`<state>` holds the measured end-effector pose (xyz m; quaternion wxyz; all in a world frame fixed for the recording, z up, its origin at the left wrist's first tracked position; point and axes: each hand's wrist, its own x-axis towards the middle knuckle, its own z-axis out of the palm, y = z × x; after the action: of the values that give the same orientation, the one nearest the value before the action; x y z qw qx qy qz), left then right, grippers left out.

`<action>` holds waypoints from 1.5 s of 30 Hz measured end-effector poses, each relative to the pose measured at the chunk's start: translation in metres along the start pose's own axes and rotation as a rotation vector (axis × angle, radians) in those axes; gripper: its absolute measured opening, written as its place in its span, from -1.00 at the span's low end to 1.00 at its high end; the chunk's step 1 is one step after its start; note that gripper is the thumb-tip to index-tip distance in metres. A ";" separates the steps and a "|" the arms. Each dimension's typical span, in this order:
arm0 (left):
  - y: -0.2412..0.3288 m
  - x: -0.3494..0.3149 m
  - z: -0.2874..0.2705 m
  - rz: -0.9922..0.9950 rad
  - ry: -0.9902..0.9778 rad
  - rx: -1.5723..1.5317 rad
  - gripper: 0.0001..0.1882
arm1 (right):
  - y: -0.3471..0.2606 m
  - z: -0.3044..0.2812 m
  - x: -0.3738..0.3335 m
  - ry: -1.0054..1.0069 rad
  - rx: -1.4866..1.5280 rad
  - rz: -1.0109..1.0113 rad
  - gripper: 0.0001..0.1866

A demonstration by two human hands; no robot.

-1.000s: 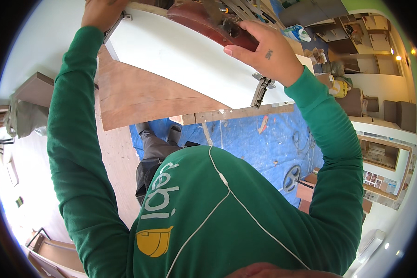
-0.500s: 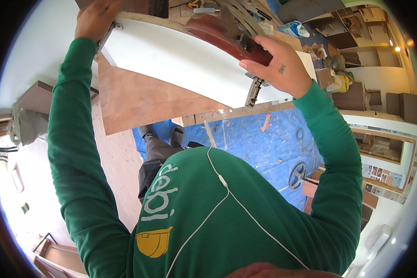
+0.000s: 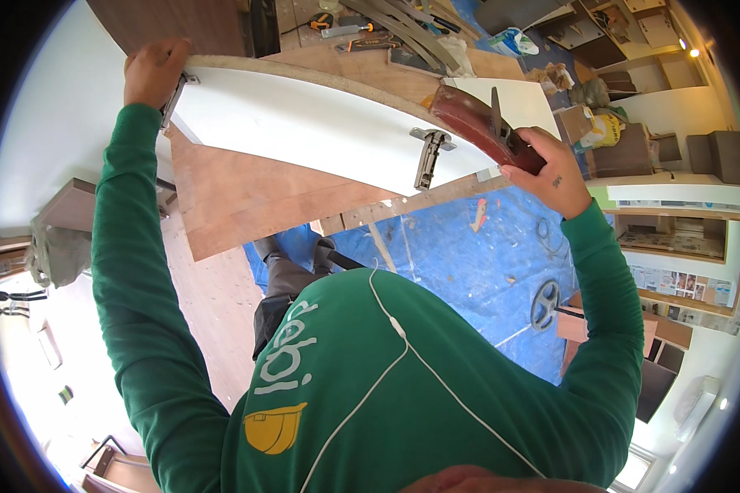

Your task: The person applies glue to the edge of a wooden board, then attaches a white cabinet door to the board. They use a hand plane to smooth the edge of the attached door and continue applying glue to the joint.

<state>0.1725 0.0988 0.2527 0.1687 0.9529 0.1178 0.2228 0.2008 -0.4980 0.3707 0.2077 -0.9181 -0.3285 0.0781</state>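
A white cabinet door (image 3: 296,123) stands on its long edge across a plywood sheet, its bare brown upper edge facing up. At the door's left end, my left hand (image 3: 153,76) is closed round the upper corner, beside a metal hinge (image 3: 171,103). My right hand (image 3: 556,174) grips the rear of a reddish-brown wooden hand plane (image 3: 474,117). The plane lies along the right end of the door's upper edge, its blade sticking up. Below and left of it, a second hinge (image 3: 428,160) is fixed to the white face.
Plywood (image 3: 247,185) lies under the door. Beyond it are a tape measure (image 3: 321,21), a chisel-like tool (image 3: 347,31) and several thin strips (image 3: 411,33). A blue tarp (image 3: 452,271) covers the floor near my feet. A dark brown panel (image 3: 168,25) stands at the far left.
My right hand has carried the plane rightward along the door's edge, past the right hinge. My left hand still holds the left end. The whole view has shifted slightly.
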 end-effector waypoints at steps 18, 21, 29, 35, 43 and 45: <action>-0.051 0.013 0.027 0.346 0.069 0.427 -0.79 | -0.118 0.084 0.188 -0.094 -0.065 -0.448 -0.42; -0.060 0.017 0.034 0.403 0.054 0.472 -0.79 | -0.134 0.068 0.188 -0.173 -0.016 -0.440 -0.56; -0.063 0.025 0.043 0.484 0.194 0.433 -0.71 | -0.042 0.025 0.099 -0.108 -0.103 -0.268 -0.45; -0.034 0.026 0.033 0.071 -0.064 0.105 -0.64 | 0.002 -0.013 0.035 -0.142 0.004 -0.008 -0.45; -0.051 0.024 0.038 0.138 0.038 0.109 -0.63 | -0.044 0.027 0.114 -0.138 -0.109 -0.352 -0.46; -0.059 0.027 0.039 0.224 0.036 0.196 -0.63 | -0.063 0.038 0.128 -0.096 -0.143 -0.422 -0.46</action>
<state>0.2053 0.1505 0.2076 0.0469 0.9678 0.0350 0.2448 0.2527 -0.3600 0.3625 0.1379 -0.8367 -0.5273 0.0528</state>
